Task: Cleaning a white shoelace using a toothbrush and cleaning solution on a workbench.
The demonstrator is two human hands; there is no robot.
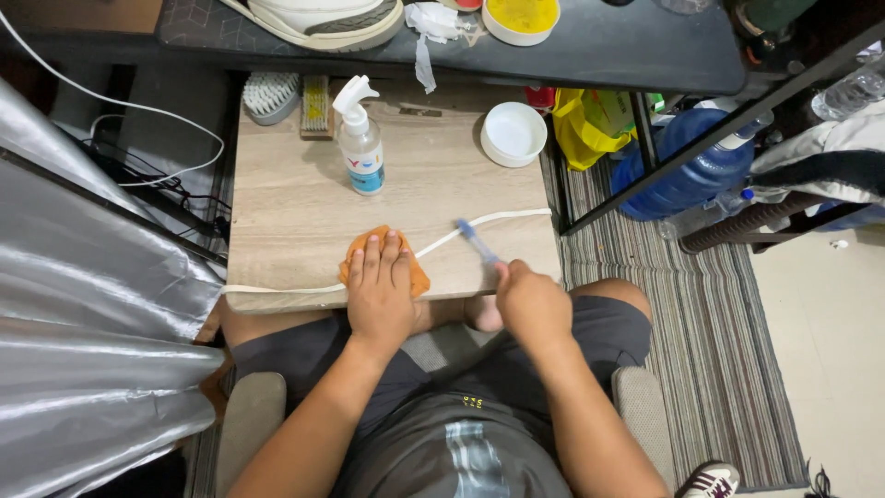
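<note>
My left hand [380,288] lies flat, fingers together, on an orange cloth [419,273] near the front edge of a small wooden table [295,198]. A long white shoelace [516,218] runs across the table and passes under the cloth and that hand. My right hand [530,300] grips a small brush with a blue and clear handle [477,242], whose head rests on the lace at the table's middle right.
A clear spray bottle [360,143] stands at the table's middle back, a white round tub [514,133] to its right, two scrub brushes [286,97] at the back left. A white sneaker [323,20] and a yellow tub [522,18] sit on the dark shelf above. Silver sheeting [83,304] hangs left.
</note>
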